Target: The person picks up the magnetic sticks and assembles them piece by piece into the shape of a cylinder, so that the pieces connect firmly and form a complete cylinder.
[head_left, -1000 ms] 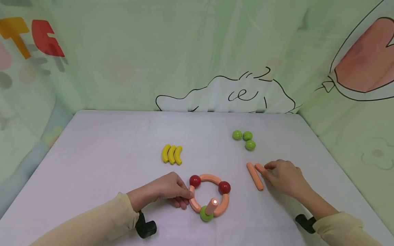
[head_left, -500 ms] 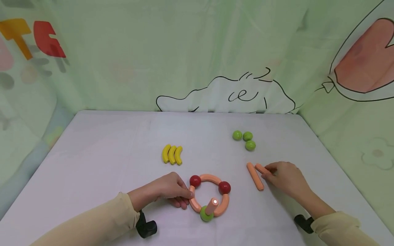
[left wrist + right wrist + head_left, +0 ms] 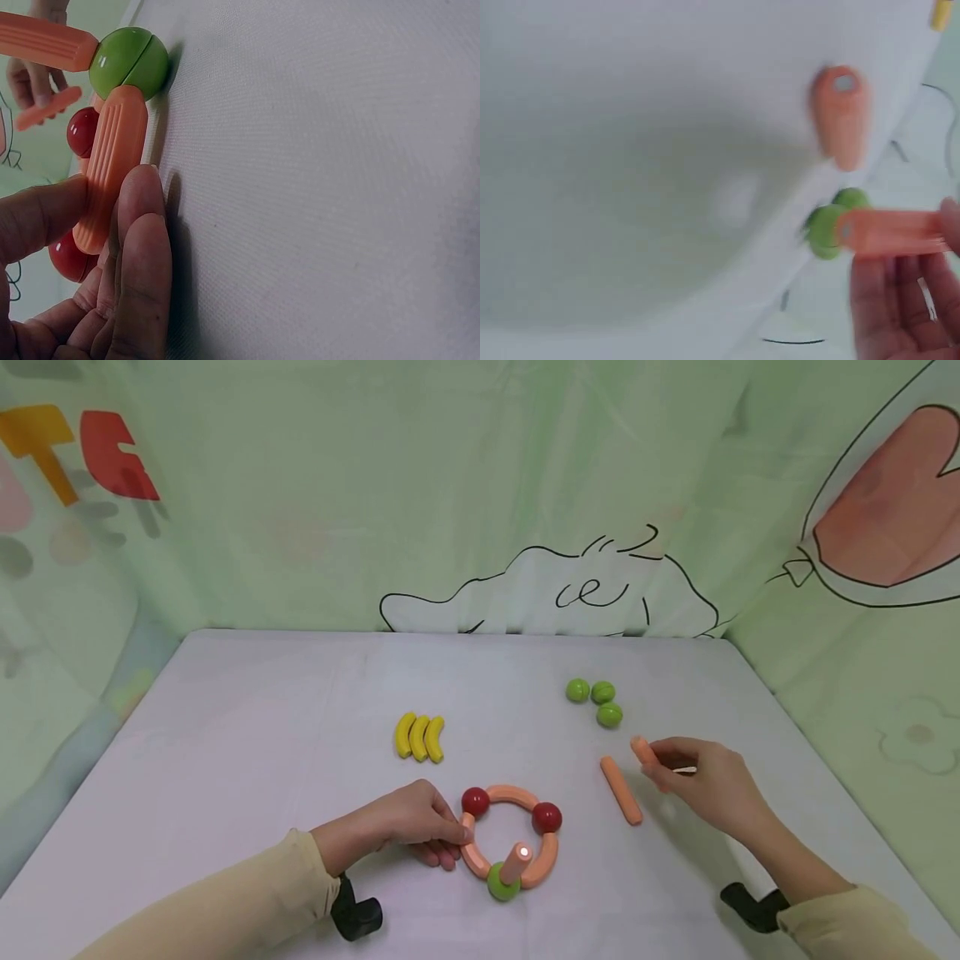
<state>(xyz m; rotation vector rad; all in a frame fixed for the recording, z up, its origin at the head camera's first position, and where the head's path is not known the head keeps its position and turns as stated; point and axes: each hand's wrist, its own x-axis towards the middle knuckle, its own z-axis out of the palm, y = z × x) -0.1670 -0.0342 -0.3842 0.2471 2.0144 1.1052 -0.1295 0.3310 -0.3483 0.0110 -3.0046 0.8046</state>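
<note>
My left hand pinches a curved orange rod between thumb and fingers. This rod is the left side of a ring of three curved orange rods joined by two red balls and a green ball. A straight orange rod stands up from the green ball. On the right, my right hand grips another straight orange rod with a grey disc in its end, raised over the table. Just left of that hand, a matching straight rod lies on the table.
Three yellow curved pieces lie side by side behind the ring. Several loose green balls sit farther back on the right. The white table ends against a pale green cloth backdrop with printed drawings.
My right hand has picked up the right-hand straight rod and lifted it off the table. My left hand and the ring have stayed in place.
</note>
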